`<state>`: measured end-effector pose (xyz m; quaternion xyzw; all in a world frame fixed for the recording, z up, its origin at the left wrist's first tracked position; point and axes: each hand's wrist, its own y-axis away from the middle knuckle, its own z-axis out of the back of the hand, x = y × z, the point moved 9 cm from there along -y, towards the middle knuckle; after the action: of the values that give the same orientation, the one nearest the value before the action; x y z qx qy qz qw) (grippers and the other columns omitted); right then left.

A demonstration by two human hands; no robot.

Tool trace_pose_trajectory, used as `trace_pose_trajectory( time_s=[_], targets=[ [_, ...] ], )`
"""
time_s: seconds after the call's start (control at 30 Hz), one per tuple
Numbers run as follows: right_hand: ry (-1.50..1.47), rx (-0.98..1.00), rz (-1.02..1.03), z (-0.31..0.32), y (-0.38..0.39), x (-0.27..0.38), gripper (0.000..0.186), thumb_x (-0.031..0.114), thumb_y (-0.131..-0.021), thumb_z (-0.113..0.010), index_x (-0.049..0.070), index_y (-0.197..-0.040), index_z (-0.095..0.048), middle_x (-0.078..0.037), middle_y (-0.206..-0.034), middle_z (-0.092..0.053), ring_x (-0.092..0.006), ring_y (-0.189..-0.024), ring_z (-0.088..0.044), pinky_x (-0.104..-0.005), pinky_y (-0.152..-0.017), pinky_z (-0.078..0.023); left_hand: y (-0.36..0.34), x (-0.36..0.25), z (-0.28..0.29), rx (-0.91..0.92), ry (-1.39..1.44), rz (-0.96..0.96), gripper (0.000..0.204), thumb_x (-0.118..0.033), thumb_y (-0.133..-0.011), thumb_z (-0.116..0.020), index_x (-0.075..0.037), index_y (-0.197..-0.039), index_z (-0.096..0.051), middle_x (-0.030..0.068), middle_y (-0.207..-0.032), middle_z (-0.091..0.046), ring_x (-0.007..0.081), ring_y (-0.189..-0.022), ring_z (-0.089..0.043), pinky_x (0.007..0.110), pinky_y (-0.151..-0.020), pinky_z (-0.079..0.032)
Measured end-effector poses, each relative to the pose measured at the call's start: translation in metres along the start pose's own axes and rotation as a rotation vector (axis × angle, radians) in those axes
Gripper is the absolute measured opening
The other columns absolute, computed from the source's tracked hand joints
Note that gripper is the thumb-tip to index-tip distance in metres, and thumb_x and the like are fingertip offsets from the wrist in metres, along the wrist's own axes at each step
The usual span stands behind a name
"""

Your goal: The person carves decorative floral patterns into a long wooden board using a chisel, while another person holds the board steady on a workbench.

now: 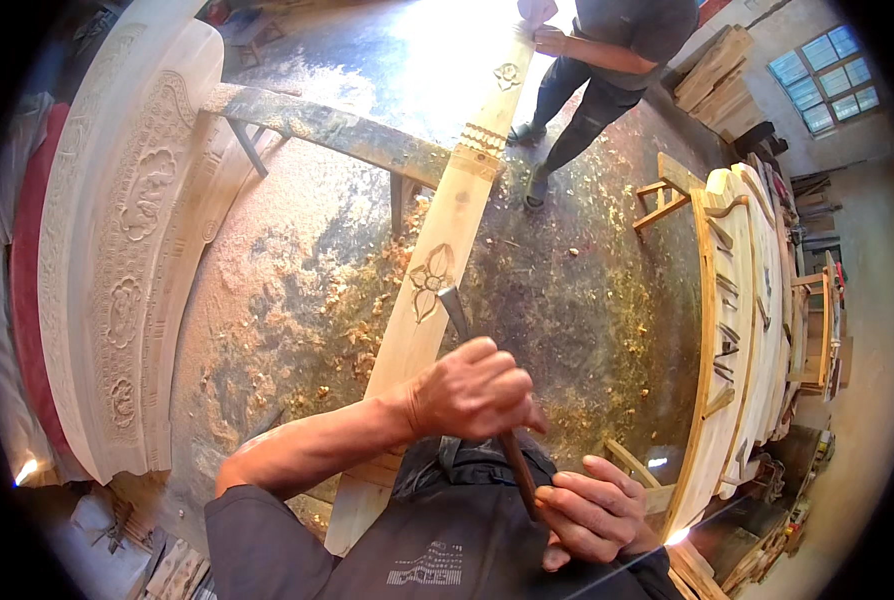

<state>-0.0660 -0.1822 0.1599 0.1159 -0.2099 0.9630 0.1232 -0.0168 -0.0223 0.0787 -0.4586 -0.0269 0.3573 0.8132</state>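
Had left hand (474,390) wrapped round the shaft of a long chisel (515,462), fingers curled into a fist and clamped on it. Had right hand (589,515) lower, by the butt of the handle, fingers bent and bunched together, tips against the handle; could not tell how firmly. Pointed the blade away from the body, tip at the edge of a near flower (430,280) carved in a pale board (457,200); could not tell contact from hovering.

Saw the board running from under the left forearm, over the end of a trestle (337,130), out to a co-worker (627,35).

Judged carving well along, not finished. Counted two flowers, near one plus far flower (507,76), with ridged band (482,140) between, all cut in relief. Read near flower as in a refining stage, petals already hollowed. Guessed petal edges and cleanup as left over. Found plain wood either side of near flower; could not tell if meant for carving.

Noted shavings (362,340) on the floor, carved curved panel (97,250) at left, tools (727,335) at right.
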Motion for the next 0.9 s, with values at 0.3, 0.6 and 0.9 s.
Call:
trace_pose_trajectory(
  time_s=[0.3, 0.6, 0.9],
  targets=[
    [-0.171, 0.057, -0.147, -0.016, -0.006, -0.019, 0.045, 0.052, -0.107, -0.074, 0.007, -0.107, -0.080, -0.009, -0.115, -0.084, -0.0279, -0.115, -0.081, -0.0506, -0.109, -0.063, 0.004, 0.013, -0.028, 0.102, 0.160, 0.134, 0.049, -0.037, -0.084, -0.090, -0.010, -0.068, -0.053, 0.0032, -0.076, -0.046, 0.0209, -0.068, -0.058, 0.038, -0.062, -0.047],
    [-0.226, 0.032, -0.122, -0.023, -0.020, -0.021, 0.041, 0.045, -0.095, -0.088, 0.005, -0.101, -0.082, -0.012, -0.117, -0.084, -0.0296, -0.117, -0.081, -0.0496, -0.109, -0.064, 0.002, 0.019, -0.030, 0.113, 0.163, 0.192, 0.049, -0.037, -0.082, -0.092, -0.011, -0.067, -0.054, 0.0036, -0.075, -0.044, 0.0214, -0.067, -0.058, 0.039, -0.063, -0.046],
    [-0.247, -0.061, -0.081, -0.032, -0.026, -0.022, 0.047, 0.049, -0.105, -0.077, 0.002, -0.100, -0.080, -0.012, -0.108, -0.084, -0.0305, -0.108, -0.083, -0.0506, -0.103, -0.066, 0.003, 0.021, -0.034, 0.115, 0.190, 0.208, 0.049, -0.035, -0.083, -0.093, -0.011, -0.066, -0.053, 0.0034, -0.073, -0.043, 0.0216, -0.067, -0.058, 0.039, -0.063, -0.046]
  ],
)
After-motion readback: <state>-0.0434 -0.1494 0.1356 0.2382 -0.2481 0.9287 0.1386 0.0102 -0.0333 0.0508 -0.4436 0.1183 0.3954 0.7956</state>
